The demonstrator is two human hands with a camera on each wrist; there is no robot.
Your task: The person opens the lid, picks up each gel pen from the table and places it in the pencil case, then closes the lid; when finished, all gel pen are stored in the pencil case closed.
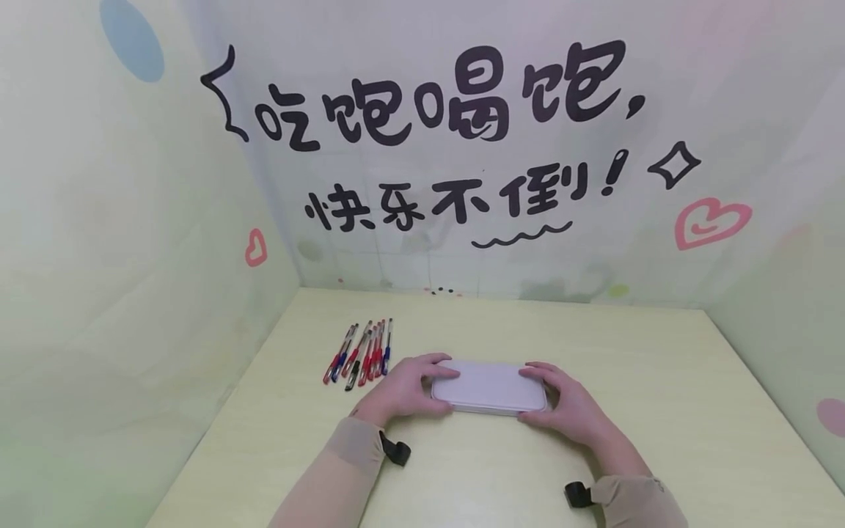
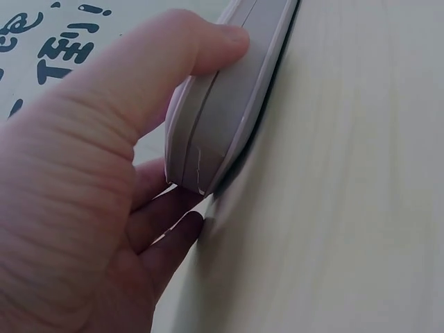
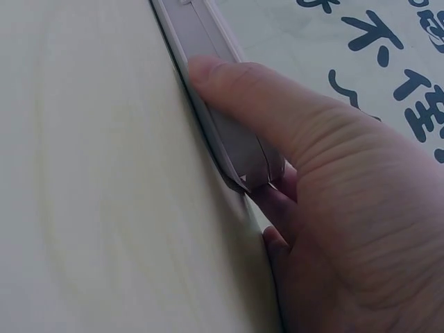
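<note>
A pale lilac, flat pencil case with rounded corners lies lengthwise on the table before me. My left hand grips its left end, thumb along the near side and fingers over the top and far edge. At the opposite end, my right hand holds it the same way. In the left wrist view the left thumb presses on the side wall of the case, which has a seam along it. The right wrist view shows the right thumb on the same near side; the far fingertips are partly hidden.
Several capped pens with red, blue and black grips lie in a loose group left of the case, beyond the left hand. The pale wooden table meets a printed cloth backdrop at the back and sides.
</note>
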